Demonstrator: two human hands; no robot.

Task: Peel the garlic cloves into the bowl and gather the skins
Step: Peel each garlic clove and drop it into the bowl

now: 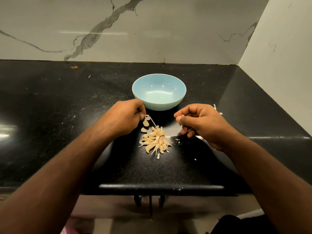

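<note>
A small, light, hard clove (145,122) with papery, easily torn skin is pinched at its tip by the left hand (125,115) just near of the empty bowl (159,91), while the right hand (200,121) is curled round a skin scrap (181,118), with the unpeeled pile (155,141) lying nearer on the surface (67,115).

glossy blue bowl (159,92), polished speckled black counter (67,115)

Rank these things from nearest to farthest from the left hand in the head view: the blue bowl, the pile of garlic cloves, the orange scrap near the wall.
From the left hand:
1. Pile of garlic cloves, just right of it and toward the person.
2. Blue bowl, just beyond the hand, toward the wall.
3. Orange scrap, far off at the back left by the wall.
</note>
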